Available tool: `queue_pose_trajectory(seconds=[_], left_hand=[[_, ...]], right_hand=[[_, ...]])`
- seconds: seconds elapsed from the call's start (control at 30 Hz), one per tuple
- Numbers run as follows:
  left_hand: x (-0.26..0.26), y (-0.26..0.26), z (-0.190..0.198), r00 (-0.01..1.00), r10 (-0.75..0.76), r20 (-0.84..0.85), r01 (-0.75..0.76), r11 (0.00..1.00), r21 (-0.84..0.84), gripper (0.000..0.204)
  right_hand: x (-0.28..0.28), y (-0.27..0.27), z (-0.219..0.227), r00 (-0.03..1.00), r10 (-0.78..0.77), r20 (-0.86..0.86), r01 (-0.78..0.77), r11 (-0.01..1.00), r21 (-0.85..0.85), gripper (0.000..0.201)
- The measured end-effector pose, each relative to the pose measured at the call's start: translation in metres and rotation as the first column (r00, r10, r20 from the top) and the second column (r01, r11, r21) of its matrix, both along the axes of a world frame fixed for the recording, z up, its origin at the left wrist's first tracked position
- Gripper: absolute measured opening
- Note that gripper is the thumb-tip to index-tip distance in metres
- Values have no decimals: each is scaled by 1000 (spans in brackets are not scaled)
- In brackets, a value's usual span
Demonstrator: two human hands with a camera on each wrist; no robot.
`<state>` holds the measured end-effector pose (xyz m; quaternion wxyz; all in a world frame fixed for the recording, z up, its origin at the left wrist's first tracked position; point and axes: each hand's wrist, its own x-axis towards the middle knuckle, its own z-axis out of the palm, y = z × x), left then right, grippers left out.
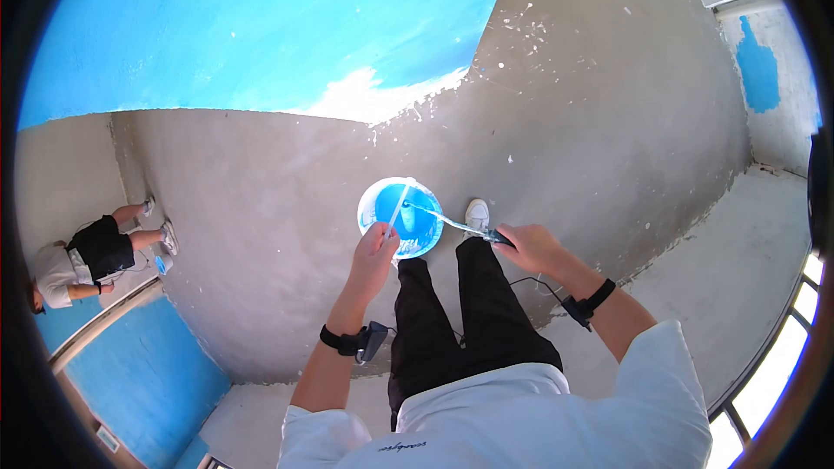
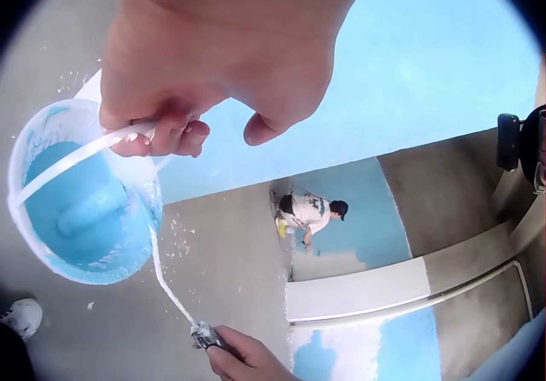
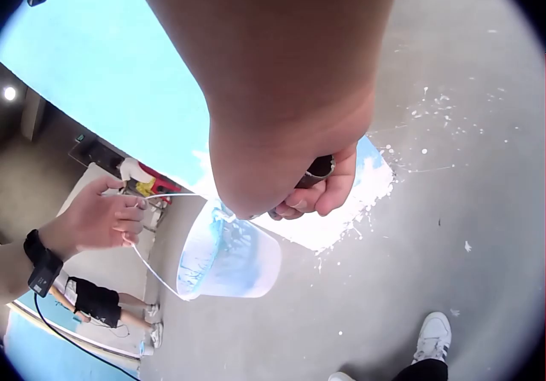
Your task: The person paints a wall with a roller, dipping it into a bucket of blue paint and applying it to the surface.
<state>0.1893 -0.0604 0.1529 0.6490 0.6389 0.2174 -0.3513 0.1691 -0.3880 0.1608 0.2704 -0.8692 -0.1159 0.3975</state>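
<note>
Over the grey floor (image 1: 261,208), here's our bucket (image 3: 252,262), probably heavy and sloshy; next the roller (image 2: 92,209), dipped in blue paint (image 2: 94,251), its frame (image 1: 452,223) likely slippery, so we'd trust the handle (image 2: 205,335), where our right hand (image 1: 532,247) clasps; apart from it, our left hand (image 1: 372,259) grips the thin bail (image 2: 85,152), likely biting under load.

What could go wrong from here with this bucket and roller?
The bucket could tip or swing and slop paint, since the left hand holds it by its thin handle while the roller sits inside. If the right hand lifts the roller out, blue drips might land on the white shoe near the bucket.
</note>
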Motion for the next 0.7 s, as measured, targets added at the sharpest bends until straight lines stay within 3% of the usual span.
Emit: queue_pose_trajectory(seconds=[0.13, 0.37, 0.47, 0.63, 0.7], left_hand=[[-4, 22, -23, 991, -85, 103, 85, 996, 13, 13], [-4, 74, -61, 973, -202, 110, 192, 977, 97, 15], [-11, 91, -94, 951, -252, 179, 224, 961, 162, 19], [-16, 107, -131, 836, -514, 192, 442, 839, 318, 25], [-21, 108, -152, 831, -517, 206, 440, 836, 328, 25]], right_hand=[[-2, 26, -12, 999, 6, 32, -5, 999, -35, 22], [4, 73, -51, 995, 95, -7, -95, 988, -126, 22], [12, 90, -79, 988, 141, 57, -133, 983, -125, 22], [31, 116, -131, 940, 340, -10, -336, 924, -180, 23], [32, 118, -162, 931, 364, 16, -357, 920, -159, 24]])
